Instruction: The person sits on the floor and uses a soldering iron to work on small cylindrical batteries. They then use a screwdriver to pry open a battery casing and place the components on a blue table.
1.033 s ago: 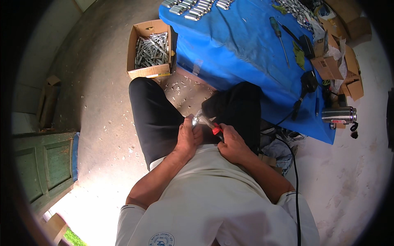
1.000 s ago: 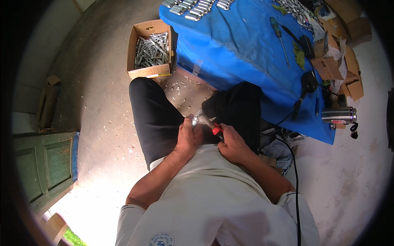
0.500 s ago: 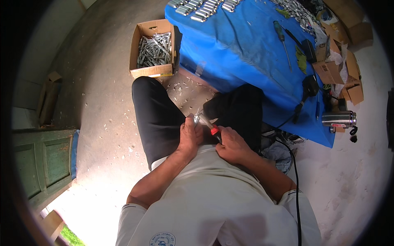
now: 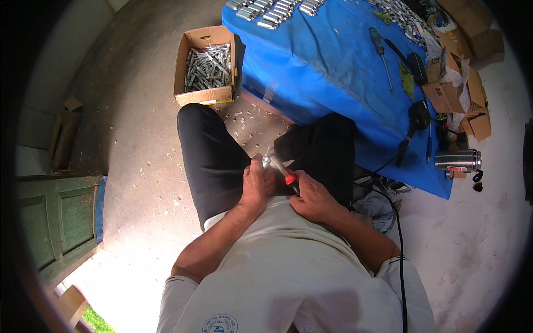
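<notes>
In front of my lap, my left hand (image 4: 257, 180) is closed round a small silver metal piece (image 4: 266, 161), its upper end showing past the thumb. My right hand (image 4: 313, 197) grips a hand tool (image 4: 291, 177) with a red and black handle. The tool's pale, narrow front part slants up and left to the metal piece, at or very near its tip. What kind of tool it is, and whether the two touch, is too small to make out.
A cardboard box (image 4: 180, 66) of silver metal pieces stands on the floor ahead. To the right is a blue-covered table (image 4: 311, 61) with rows of silver cylinders (image 4: 272, 16), a screwdriver (image 4: 380, 50) and a steel flask (image 4: 458, 161). A black cable (image 4: 398, 233) hangs at my right.
Both hands keep nearly the same place and grip. The right hand and its tool have shifted only very slightly.
</notes>
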The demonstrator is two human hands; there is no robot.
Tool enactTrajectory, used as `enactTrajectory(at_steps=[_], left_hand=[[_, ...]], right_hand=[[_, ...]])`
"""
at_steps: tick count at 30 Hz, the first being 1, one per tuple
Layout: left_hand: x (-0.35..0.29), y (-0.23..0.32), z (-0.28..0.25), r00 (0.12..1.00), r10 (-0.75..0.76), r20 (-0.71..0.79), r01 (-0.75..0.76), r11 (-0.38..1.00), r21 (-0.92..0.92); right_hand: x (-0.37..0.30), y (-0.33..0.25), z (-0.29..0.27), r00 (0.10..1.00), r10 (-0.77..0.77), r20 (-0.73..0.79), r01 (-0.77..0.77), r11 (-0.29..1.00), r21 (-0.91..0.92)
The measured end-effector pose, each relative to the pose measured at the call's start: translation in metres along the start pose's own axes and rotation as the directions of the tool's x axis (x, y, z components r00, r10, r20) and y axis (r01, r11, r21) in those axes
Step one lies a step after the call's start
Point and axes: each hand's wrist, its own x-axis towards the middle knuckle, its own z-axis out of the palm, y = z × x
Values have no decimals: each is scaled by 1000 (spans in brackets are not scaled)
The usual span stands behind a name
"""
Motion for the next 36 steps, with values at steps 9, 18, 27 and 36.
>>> enactTrajectory(at_steps=[9,18,27,36], left_hand=[[1,-2,-1,999,46,-18,-46,998,36],[2,-5,-5,999,37,-4,-37,999,7],[-2,-8,-10,1000,-4,-22,5,1000,8],[-11,-1,-8,1000,-18,13,18,1000,17]], right_hand=[[2,0,1,999,14,33,-14,1000,2],[5,7,7,997,-78,21,75,990,122],[8,12,11,991,-125,40,118,982,148],[11,25,16,972,-230,-34,233,963,135]])
